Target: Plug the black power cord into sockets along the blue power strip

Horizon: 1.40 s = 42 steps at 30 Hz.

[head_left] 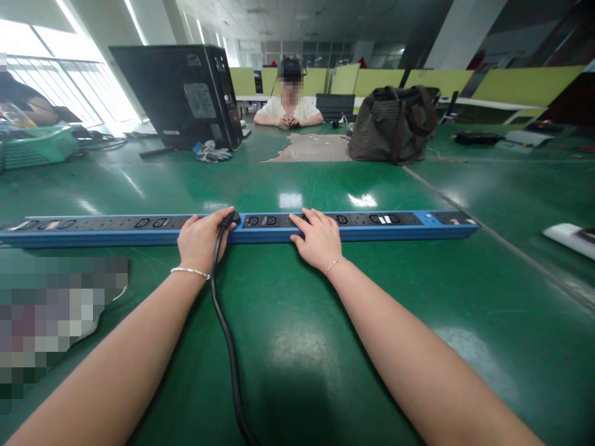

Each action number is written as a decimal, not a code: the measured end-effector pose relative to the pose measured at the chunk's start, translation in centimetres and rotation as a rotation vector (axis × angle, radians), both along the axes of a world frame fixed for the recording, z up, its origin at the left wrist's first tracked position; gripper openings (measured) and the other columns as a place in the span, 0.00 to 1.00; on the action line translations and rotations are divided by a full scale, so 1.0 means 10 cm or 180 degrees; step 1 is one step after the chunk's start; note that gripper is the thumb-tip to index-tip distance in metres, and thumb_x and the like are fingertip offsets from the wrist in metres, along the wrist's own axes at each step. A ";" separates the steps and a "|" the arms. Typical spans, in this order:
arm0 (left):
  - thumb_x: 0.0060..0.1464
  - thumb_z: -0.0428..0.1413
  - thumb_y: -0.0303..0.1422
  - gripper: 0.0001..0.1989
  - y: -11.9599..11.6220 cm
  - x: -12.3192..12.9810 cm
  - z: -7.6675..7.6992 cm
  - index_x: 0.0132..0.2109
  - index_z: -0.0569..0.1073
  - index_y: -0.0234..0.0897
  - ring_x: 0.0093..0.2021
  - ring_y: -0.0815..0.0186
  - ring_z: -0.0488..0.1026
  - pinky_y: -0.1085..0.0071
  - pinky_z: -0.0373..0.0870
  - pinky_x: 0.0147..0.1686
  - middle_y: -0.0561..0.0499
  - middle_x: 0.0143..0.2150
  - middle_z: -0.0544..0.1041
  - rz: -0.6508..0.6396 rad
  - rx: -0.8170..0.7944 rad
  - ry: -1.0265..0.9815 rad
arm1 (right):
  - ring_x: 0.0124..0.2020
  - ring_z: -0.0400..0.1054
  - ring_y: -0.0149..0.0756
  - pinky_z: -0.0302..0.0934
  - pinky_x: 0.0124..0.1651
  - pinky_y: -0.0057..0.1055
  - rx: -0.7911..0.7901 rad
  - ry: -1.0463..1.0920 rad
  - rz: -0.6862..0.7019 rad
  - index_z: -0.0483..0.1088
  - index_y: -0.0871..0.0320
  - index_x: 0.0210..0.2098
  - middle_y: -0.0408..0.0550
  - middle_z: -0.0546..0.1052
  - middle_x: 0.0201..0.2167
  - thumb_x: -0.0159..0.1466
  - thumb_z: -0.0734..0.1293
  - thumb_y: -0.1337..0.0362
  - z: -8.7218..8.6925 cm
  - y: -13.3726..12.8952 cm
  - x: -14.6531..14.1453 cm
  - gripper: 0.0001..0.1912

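Observation:
A long blue power strip (279,235) with a black socket face lies across the green table in front of me. My left hand (203,238) is closed around a black plug (236,218) at the strip's socket face, left of the middle. Whether the plug is fully seated in a socket is hidden. From it a thick black cable (227,334) runs over the table towards me. Further right, my right hand (320,238) lies on the strip, its fingers apart and holding nothing. Its fingers cover some sockets.
Beyond the strip stand a black computer case (171,96), a pair of gloves (212,152) and a dark patterned bag (390,127). Another person (289,105) sits across the table. A green basket (37,147) is at the left, and a white object (571,240) at the right edge.

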<state>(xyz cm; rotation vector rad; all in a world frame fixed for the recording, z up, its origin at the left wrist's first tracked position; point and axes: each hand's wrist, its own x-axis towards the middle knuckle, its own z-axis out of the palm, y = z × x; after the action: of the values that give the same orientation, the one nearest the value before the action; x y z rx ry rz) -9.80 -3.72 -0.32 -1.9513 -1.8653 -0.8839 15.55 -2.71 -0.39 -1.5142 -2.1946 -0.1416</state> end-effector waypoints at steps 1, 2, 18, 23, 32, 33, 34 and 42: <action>0.58 0.49 0.43 0.20 0.01 -0.01 -0.02 0.54 0.73 0.43 0.40 0.59 0.76 0.60 0.63 0.54 0.48 0.41 0.80 -0.0009 0.0025 -0.0002 | 0.63 0.54 0.44 0.48 0.61 0.44 0.0005 -0.0002 0.0000 0.66 0.48 0.58 0.49 0.64 0.62 0.62 0.65 0.58 0.00 0.00 0.00 0.24; 0.58 0.49 0.43 0.20 0.01 -0.02 -0.03 0.54 0.73 0.43 0.39 0.59 0.76 0.59 0.63 0.54 0.47 0.40 0.80 -0.0014 0.0052 -0.0008 | 0.63 0.54 0.44 0.48 0.61 0.44 0.0007 -0.0004 -0.0002 0.66 0.48 0.58 0.49 0.64 0.62 0.62 0.65 0.58 0.00 0.00 0.00 0.24; 0.59 0.47 0.44 0.22 -0.02 -0.03 0.00 0.56 0.71 0.42 0.35 0.63 0.76 0.58 0.55 0.60 0.49 0.38 0.80 0.0010 -0.0063 0.0245 | 0.64 0.53 0.43 0.46 0.63 0.43 -0.0090 0.0073 -0.0046 0.59 0.62 0.61 0.53 0.63 0.62 0.62 0.64 0.58 0.00 0.01 -0.01 0.30; 0.60 0.45 0.43 0.21 -0.04 -0.01 -0.03 0.57 0.70 0.43 0.36 0.63 0.76 0.59 0.55 0.60 0.49 0.39 0.80 -0.0026 -0.0071 0.0272 | 0.64 0.52 0.44 0.46 0.64 0.43 -0.0093 0.0059 -0.0024 0.60 0.62 0.61 0.53 0.62 0.63 0.62 0.64 0.58 -0.01 0.02 -0.01 0.30; 0.58 0.48 0.41 0.21 -0.04 0.02 -0.01 0.56 0.69 0.41 0.48 0.56 0.74 0.63 0.66 0.48 0.44 0.49 0.77 -0.0157 -0.0192 -0.0116 | 0.64 0.52 0.44 0.46 0.63 0.43 -0.0074 0.0090 -0.0015 0.60 0.62 0.61 0.53 0.63 0.62 0.62 0.64 0.58 -0.01 0.01 -0.01 0.29; 0.58 0.48 0.41 0.21 -0.03 0.01 -0.02 0.56 0.69 0.40 0.48 0.56 0.73 0.63 0.65 0.49 0.44 0.50 0.76 -0.0218 -0.0185 -0.0099 | 0.64 0.52 0.44 0.46 0.63 0.43 -0.0062 0.0092 -0.0018 0.60 0.62 0.60 0.53 0.63 0.62 0.62 0.64 0.58 -0.01 0.01 -0.01 0.29; 0.58 0.48 0.40 0.21 -0.01 0.00 -0.02 0.56 0.69 0.39 0.49 0.56 0.73 0.62 0.65 0.50 0.43 0.49 0.76 -0.0263 -0.0181 -0.0072 | 0.64 0.52 0.44 0.46 0.63 0.43 -0.0049 0.0093 -0.0019 0.61 0.62 0.60 0.53 0.63 0.62 0.62 0.64 0.58 -0.01 0.01 -0.01 0.29; 0.57 0.48 0.38 0.19 -0.01 0.03 0.05 0.53 0.72 0.41 0.50 0.58 0.72 0.62 0.64 0.53 0.46 0.50 0.76 -0.0501 -0.0172 -0.0450 | 0.64 0.53 0.44 0.46 0.63 0.43 -0.0060 0.0118 -0.0030 0.61 0.62 0.60 0.52 0.63 0.62 0.61 0.64 0.58 -0.01 0.01 -0.02 0.29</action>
<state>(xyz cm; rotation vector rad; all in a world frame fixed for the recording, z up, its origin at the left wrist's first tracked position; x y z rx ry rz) -9.50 -3.80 0.15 -2.1435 -1.8484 -1.0529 15.38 -2.59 -0.47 -1.5256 -2.1658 -0.0953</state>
